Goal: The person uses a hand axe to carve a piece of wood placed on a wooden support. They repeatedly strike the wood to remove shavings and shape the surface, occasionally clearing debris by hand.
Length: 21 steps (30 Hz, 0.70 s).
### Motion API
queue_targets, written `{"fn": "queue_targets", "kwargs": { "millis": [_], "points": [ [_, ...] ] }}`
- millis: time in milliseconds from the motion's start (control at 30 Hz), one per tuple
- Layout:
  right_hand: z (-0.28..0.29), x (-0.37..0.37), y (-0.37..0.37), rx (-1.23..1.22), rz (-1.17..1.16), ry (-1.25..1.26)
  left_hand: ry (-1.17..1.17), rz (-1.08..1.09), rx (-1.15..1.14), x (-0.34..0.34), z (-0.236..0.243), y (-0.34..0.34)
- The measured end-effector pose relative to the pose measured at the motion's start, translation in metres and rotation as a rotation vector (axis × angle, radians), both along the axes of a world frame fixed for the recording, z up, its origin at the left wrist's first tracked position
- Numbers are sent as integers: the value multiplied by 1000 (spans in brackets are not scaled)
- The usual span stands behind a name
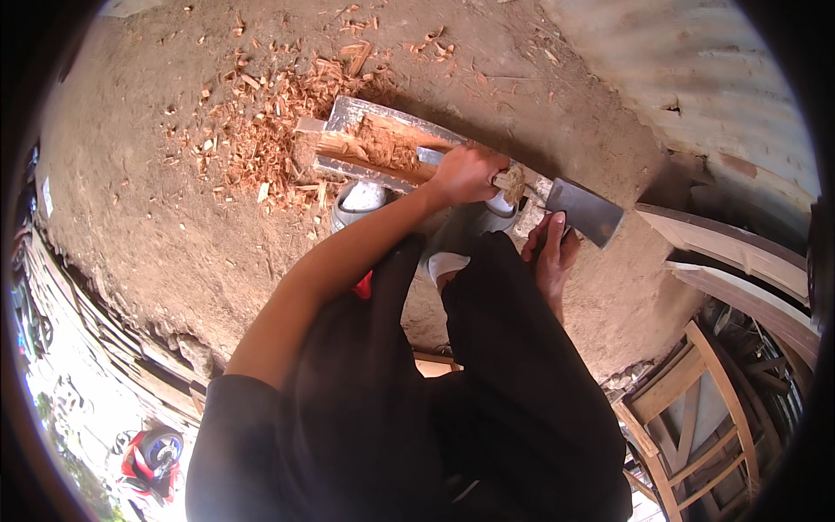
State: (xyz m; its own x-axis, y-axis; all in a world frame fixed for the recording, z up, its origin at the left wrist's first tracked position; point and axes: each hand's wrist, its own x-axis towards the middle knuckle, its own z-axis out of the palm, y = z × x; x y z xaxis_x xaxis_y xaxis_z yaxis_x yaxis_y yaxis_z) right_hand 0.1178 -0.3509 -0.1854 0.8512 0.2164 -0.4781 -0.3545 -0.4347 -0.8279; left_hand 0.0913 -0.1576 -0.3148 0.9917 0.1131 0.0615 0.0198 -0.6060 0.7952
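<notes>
Gripping a pale, rough-hewn wooden stick [383, 155] near its end, left hand [465, 172] is clenched, pinning it flat on the grey wooden chopping block [348, 111] so it can't roll. Right hand [554, 252] grasps a grey steel-headed hatchet [584, 209] close under the head, likely for control. Reddish wood chips [261, 130] litter the dirt floor [139, 200].

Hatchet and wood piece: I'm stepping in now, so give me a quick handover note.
Left hand grips the wood piece lying across a grey block. Right hand holds the hatchet near its head, blade off the wood. Done: one face is hewn reddish, with chips scattered over the dirt floor. Left: the end under the left hand looks uncut.
</notes>
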Motion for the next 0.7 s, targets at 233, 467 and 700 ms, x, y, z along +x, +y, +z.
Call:
{"fn": "queue_targets", "kwargs": {
  "millis": [233,467,700],
  "points": [
    [0,16,-5,22,68,76,-6,3,-5,4,4,3],
    [-9,17,-2,-133,108,180,114,-35,36,4,16,4],
    [-13,1,7,-79,41,1,-85,33,20,8,-1,-3]
  ]
}}
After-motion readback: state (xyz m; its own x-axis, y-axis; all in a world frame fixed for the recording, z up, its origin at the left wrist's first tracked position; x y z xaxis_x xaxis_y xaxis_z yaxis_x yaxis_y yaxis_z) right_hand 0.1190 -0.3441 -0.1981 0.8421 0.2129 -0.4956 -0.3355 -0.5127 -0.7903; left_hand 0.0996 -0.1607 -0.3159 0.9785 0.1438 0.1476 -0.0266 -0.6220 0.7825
